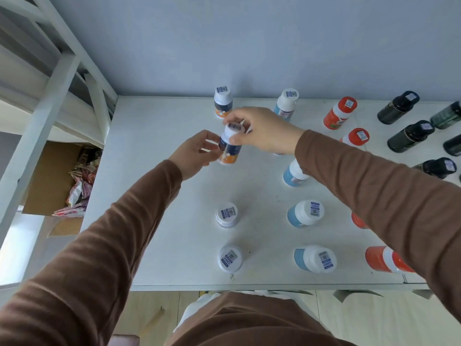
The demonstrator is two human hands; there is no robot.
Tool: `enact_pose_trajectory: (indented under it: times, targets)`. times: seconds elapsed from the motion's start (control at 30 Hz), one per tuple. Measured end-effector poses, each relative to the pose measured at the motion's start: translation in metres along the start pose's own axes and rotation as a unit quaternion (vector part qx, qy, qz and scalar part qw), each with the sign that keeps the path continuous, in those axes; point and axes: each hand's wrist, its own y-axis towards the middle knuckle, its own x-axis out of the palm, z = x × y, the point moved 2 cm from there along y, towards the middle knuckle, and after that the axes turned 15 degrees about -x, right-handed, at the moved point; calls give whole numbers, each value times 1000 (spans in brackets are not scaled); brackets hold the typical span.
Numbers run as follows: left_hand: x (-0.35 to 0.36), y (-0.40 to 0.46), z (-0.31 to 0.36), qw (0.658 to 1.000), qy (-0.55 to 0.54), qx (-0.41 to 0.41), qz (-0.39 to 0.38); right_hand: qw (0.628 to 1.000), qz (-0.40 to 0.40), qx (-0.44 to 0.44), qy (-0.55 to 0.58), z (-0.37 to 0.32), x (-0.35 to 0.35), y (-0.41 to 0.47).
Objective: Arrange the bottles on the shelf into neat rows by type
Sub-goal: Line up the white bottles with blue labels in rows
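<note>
Both hands pinch the orange bottle: right hand on its cap, left hand on its side, just above the shelf. Set it upright in the left column (keep gaps even).

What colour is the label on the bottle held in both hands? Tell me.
Dark navy above, orange below, on the held bottle; head view.

Single head view, looking steeply down and forward onto white shelf, close
</note>
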Motion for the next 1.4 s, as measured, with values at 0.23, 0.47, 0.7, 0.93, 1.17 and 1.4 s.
enact_pose_trajectory:
  times: [0.23, 0.47, 0.7, 0.93, 1.17, 1.4]
  targets:
    - [-11, -2, -18, 994, 86, 4, 67, 979, -114, -109, -130, -7, 34, -17]
    - [-15, 8, -25, 985, 129, 33, 106, 979, -134, -97, -121, -3, 42, -18]
    - [-33, 30, -1, 940, 271, 78, 190, 989, -19, -50, -140, 13, -9, 31]
    - [-46, 59, 25, 910, 332, 68, 238, 960, -24, -45, -274, 33, -11, 95]
    - [-47, 77, 22, 920, 315, 33, 230, 964, -55, -37, -259, 54, -10, 109]
    - [-44, 73, 48, 995, -23, -25, 92, 997, 5, 56, 50, 41, -47, 103]
